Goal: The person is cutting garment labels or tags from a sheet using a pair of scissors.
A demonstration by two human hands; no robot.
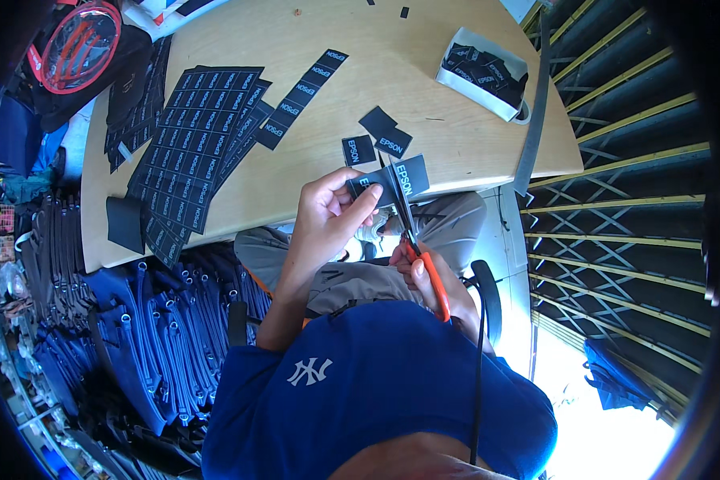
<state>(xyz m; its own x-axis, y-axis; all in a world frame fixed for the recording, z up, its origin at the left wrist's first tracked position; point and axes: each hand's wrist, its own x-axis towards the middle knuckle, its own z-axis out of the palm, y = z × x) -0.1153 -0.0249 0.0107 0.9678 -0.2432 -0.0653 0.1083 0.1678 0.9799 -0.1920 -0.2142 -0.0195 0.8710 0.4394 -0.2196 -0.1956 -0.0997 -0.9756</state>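
Between thumb and fingers, my left hand (332,212) pinches a short strip of black printed labels (413,173) above the table's near edge. My right hand (418,270) grips a pair of scissors (432,280) by its orange handles. The dark blades point away from me and cross the strip between two labels; whether they are fully closed I cannot tell. Just beyond lie a few cut labels: one (358,150) by itself, another (393,142) overlapping a blank-looking black piece (377,121).
Uncut label sheets (196,144) overlap at the table's left, beside a narrow label strip (304,98). A white box (496,100) of cut labels stands at the back right. Blue straps (168,336) hang at lower left. A folding metal gate (616,200) borders the right.
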